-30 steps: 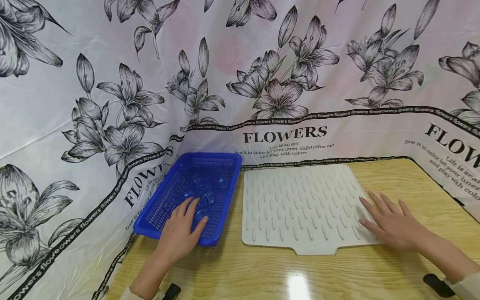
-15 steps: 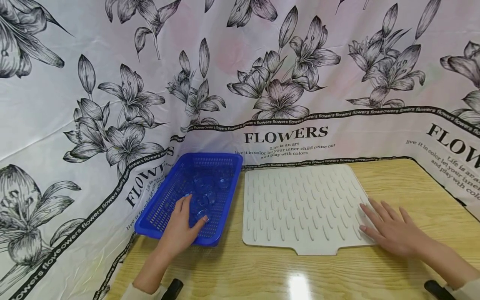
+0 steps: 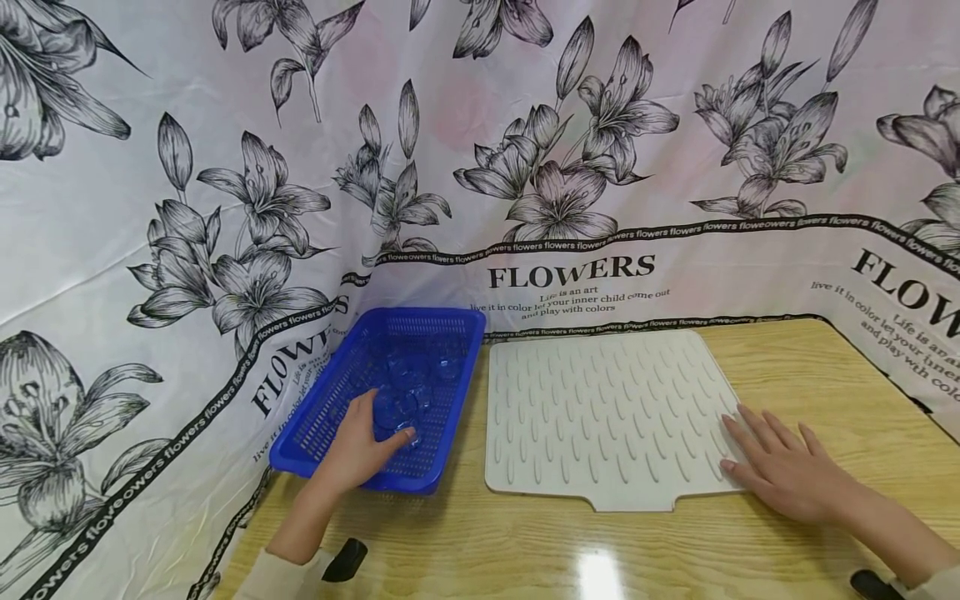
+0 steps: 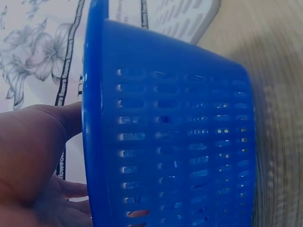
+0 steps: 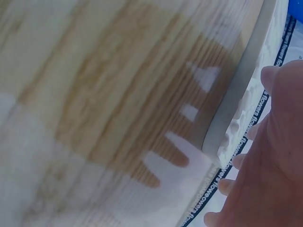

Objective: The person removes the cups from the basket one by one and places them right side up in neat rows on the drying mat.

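Vs 1 s ago: left hand [image 3: 356,450] has sunk lower into blue slotted plastic basket [image 3: 458,400], most fingers now hidden by clear glassy pieces [image 3: 420,396] inside it; can't tell if it grips one. Thumb out sideways, wrist over near rim. Right hand [image 3: 791,473] barely moved: palm down, fingers splayed, holding nothing, at right edge of white ridged board [image 3: 600,417] on wood-grain table [image 3: 465,550]

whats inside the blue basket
Several clear, glassy pieces lie together in the basket. The left hand reaches in over the near rim, covering whatever lies beneath it; whether it holds a piece can't be seen.
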Motion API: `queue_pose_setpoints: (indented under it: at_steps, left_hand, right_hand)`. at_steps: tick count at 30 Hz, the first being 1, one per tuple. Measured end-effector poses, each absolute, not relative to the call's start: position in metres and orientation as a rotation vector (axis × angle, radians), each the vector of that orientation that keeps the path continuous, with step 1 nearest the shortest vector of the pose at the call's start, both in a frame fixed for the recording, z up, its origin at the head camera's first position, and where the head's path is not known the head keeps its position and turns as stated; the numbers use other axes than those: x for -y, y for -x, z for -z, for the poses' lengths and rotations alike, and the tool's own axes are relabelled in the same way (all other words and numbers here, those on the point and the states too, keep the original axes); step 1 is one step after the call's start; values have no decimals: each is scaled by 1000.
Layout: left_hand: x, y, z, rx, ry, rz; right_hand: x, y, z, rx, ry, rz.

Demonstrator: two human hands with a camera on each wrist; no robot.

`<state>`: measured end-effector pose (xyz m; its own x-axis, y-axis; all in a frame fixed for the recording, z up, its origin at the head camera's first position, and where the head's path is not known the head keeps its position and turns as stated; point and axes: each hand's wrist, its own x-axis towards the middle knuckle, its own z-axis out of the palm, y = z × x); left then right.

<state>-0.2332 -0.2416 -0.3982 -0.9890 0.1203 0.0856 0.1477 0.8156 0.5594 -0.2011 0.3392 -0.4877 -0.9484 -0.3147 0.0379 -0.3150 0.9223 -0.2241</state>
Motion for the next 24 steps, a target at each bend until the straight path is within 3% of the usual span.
queue_pose_setpoints:
  at_steps: [24]
  left_hand:
    - [246,248,399,3010,30,1081]
  right_hand:
    - [-340,201,496,3090,-482,-421]
